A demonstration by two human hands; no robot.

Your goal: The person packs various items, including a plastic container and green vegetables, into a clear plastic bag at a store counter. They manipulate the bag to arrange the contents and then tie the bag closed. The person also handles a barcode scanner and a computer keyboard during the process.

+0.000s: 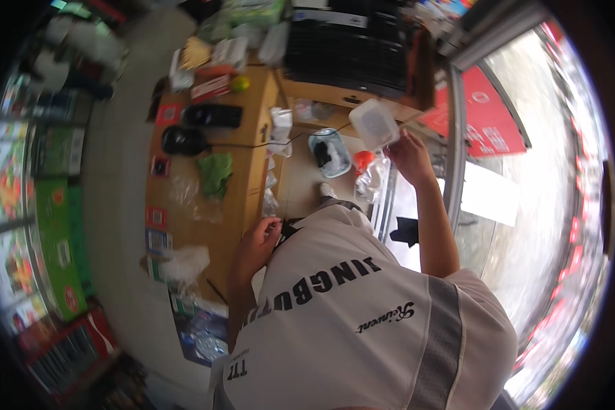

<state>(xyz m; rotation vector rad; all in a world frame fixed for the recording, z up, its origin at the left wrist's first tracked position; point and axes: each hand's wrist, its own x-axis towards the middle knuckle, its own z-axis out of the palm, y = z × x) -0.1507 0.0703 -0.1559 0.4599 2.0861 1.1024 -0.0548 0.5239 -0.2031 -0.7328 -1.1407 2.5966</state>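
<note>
My right hand (411, 158) is raised over the floor at the right and grips the lower corner of a square, translucent plastic container (373, 124). Below it on the floor stands a light-blue plastic bin (344, 148) with black and white refuse inside. Beside the bin lie an orange-red item (363, 160) and clear plastic bags (373, 179). At the near edge of the wooden counter (246, 169), my left hand (263, 241) hangs close to my shirt, fingers curled; whether it holds anything is hidden.
On the counter lie a dark handheld device (212, 116), a black rounded device (183, 140) with a cable, a green cloth-like piece (216, 174) and plastic bags (184, 264). A black appliance (346, 51) stands ahead. A metal door frame (456, 143) borders the right; people (77, 61) are far left.
</note>
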